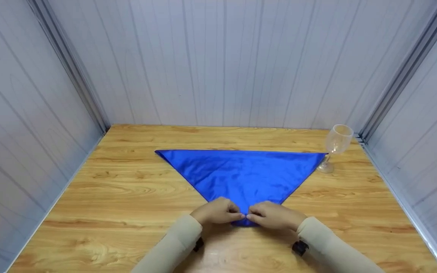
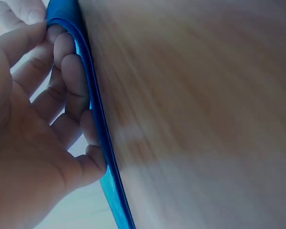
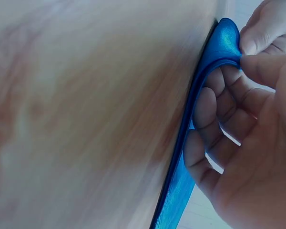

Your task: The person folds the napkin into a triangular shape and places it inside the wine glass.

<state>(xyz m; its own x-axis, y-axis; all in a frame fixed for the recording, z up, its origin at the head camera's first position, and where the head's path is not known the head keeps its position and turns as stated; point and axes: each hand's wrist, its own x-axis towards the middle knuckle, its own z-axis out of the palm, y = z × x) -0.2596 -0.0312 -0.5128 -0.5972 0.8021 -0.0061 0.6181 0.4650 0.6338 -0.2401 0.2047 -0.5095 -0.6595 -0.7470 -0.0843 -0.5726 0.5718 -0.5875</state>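
Position of grip: the left hand (image 1: 218, 211) and the right hand (image 1: 279, 215) work side by side at the near, narrow end of a blue cloth (image 1: 241, 170). Each grip is closed on the cloth, pinching its near edge between thumb and forefinger; the 2 thumb tips all but meet. In the wrist views, the other fingers are bent and lie against the cloth's edge.

Governing relation, as judged: nearly all of the cloth lies ahead of the grip, spreading wider with distance. Its long axis runs crosswise, left to right, along the straight far edge, so it stands square to the line leading away from the hands. Neither hand is clearly nearer; the 2 share the tip, 1 on each side of it.

Condition of cloth: glossy, roughly triangular, flat on the tabletop (image 1: 108, 189) beyond the grip, with light creases across the middle. A short part of the near tip shows on the wearer's side of the thumbs, curved in the wrist views. The edge appears layered; the count of layers cannot be told.

Adjacent item: 1 clear stemmed glass (image 1: 339, 141) stands ahead and right of the grip, by the cloth's far right corner. Contact between them cannot be confirmed.
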